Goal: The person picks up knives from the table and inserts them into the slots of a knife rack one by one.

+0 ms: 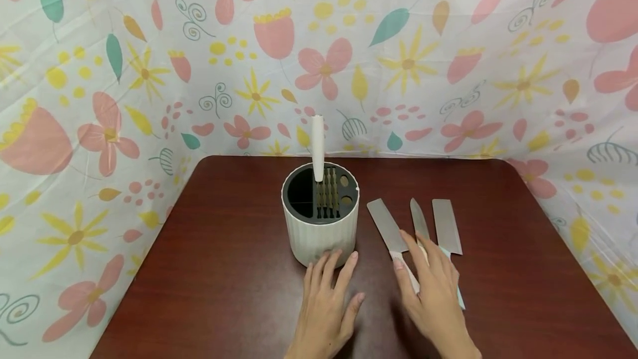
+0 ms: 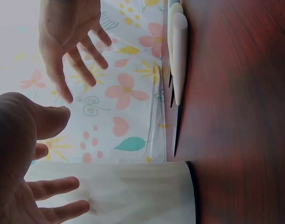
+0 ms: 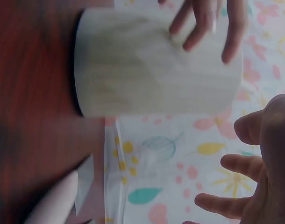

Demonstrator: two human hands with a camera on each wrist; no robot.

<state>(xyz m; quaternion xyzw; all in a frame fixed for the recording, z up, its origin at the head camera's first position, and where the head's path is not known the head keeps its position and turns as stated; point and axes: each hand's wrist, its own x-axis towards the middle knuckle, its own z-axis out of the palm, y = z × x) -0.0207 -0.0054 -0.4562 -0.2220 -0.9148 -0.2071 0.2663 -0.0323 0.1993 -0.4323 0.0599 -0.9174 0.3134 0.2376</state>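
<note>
Leftmost on the tabletop is the ribbed white holder, upright, with a black insert and a white handle sticking up out of it. It looks like stiff plastic to me, so probably light for its size and easy to shove or tip. I'd brace it low on the ribbed wall, since the ribs should help grip.

In front of it is the left hand, fingers spread and not wrapped round anything; can't tell if the tips actually touch the wall.

To the right of the holder, a broad-bladed knife lies flat and angled, white handle toward the person. Blade's probably slick and heavier than the grip, so pinch the handle near the blade.

Next is a small pointed knife, likely light, its handle mostly hidden below the right hand. That hand hovers above the handles, fingers apart, holding nothing.

Far right, another broad blade with a pale blue handle. Smooth-looking metal, so I'd stick to the handle.
</note>
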